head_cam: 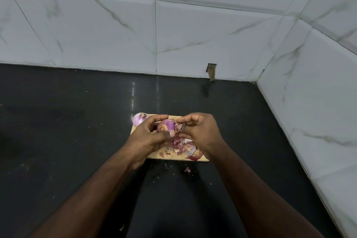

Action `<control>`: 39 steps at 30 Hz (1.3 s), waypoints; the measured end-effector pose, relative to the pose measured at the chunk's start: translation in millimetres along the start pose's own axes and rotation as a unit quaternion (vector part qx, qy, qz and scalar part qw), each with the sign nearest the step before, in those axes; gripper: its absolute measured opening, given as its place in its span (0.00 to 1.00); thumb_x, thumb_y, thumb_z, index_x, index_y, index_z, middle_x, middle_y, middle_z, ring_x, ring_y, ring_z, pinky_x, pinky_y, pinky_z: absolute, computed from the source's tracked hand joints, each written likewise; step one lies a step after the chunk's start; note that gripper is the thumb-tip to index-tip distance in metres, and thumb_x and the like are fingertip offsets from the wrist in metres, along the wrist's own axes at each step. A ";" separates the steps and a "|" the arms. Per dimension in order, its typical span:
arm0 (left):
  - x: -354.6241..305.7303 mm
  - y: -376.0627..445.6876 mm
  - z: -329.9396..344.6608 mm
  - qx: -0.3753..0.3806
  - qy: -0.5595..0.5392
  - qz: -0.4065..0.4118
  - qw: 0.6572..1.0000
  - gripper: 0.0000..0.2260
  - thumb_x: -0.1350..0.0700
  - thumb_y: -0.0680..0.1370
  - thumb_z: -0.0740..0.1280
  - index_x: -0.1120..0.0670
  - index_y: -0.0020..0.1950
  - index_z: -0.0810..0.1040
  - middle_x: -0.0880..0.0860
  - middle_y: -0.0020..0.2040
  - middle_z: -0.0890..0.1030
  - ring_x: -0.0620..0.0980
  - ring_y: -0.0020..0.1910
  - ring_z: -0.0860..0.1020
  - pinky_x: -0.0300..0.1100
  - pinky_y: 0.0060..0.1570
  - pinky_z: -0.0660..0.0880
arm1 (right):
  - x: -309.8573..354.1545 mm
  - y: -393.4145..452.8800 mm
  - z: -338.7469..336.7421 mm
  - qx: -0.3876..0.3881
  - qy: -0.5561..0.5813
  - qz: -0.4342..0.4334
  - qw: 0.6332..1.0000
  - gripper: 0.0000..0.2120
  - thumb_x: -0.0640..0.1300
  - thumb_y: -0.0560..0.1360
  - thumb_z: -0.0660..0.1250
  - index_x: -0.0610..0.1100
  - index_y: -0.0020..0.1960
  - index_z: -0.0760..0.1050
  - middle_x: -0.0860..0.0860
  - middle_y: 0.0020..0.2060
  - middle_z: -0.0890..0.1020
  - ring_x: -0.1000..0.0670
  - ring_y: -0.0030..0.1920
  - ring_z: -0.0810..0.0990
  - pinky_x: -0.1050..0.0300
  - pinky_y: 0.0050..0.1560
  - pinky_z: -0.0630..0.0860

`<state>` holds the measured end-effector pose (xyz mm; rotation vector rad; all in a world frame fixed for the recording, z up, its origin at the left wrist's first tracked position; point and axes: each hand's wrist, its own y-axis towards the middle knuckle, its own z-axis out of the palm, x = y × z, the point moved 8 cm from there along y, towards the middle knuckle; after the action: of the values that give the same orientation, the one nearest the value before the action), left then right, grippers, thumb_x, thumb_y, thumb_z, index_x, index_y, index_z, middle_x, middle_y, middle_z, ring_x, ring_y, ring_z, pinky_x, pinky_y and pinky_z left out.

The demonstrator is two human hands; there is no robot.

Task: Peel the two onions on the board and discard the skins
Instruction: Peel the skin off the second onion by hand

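Observation:
A purple onion (167, 125) is held above the wooden cutting board (170, 156), its brown root end facing me. My left hand (147, 135) grips it from the left, thumb under it. My right hand (199, 131) pinches a strip of skin on the onion's right side. A second onion (139, 119), pale purple and smooth, lies at the board's far left corner, partly behind my left hand. A heap of torn red and white skins (183, 146) covers the board below my hands.
The board lies on a dark countertop (77, 121). Small skin scraps (187, 169) lie on the counter just in front of the board. White marble-look tiled walls (193, 35) close the back and the right side.

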<state>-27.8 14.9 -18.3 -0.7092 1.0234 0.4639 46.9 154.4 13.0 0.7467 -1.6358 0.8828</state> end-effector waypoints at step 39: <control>-0.1 -1.1 6.7 -0.016 -0.134 -0.048 0.990 0.21 0.53 0.80 0.68 0.65 0.68 0.74 0.63 0.56 0.84 0.58 0.52 0.85 0.52 0.55 0.82 | 12.7 -2.7 12.3 0.040 -0.058 -0.089 0.993 0.19 0.40 0.75 0.74 0.44 0.65 0.78 0.51 0.52 0.85 0.56 0.51 0.85 0.58 0.55 0.82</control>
<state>-23.1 19.0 -15.6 -0.6995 0.7272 0.4781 40.1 142.1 24.1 1.0002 -1.6130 0.7919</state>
